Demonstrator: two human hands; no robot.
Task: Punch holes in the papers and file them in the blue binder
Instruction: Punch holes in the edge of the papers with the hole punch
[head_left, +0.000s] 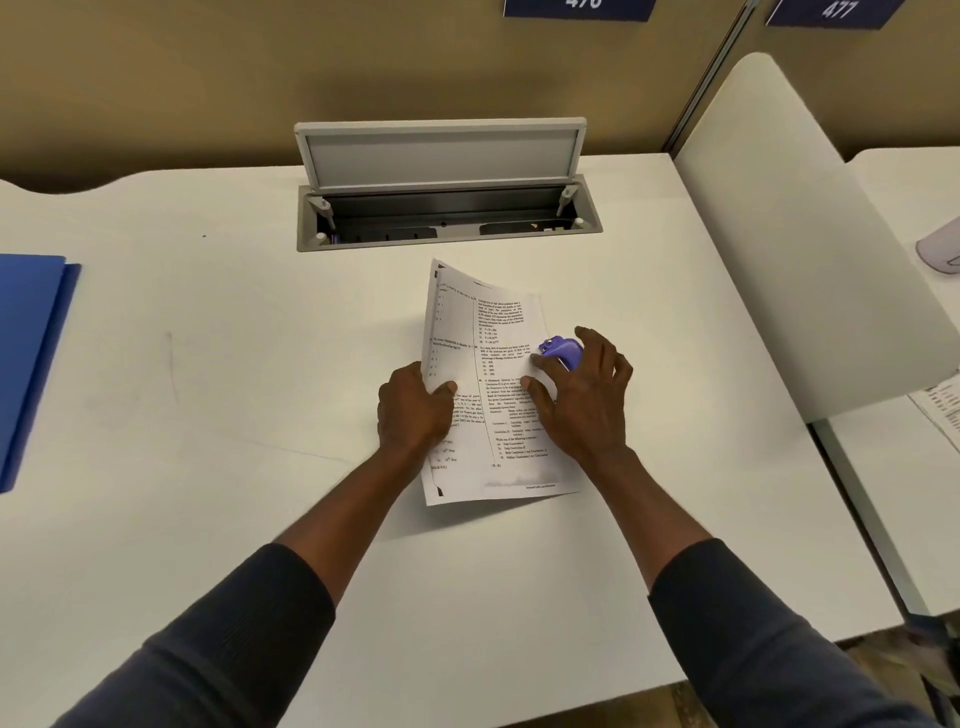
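A printed sheet of paper (483, 332) lies at the middle of the white desk, its left side lifted and curled. My left hand (413, 410) grips that left edge, thumb on top of the page. My right hand (584, 397) rests on the right part of the sheet and is closed around a small purple hole punch (561, 351), whose front end sits at the paper's right edge. The blue binder (31, 358) lies shut at the far left edge of the desk, well away from both hands.
An open cable box with a raised grey lid (441, 156) is set into the desk just behind the paper. A white divider panel (789, 244) stands at the right. Beyond it lie more printed papers (943, 410) and a pale container (940, 252).
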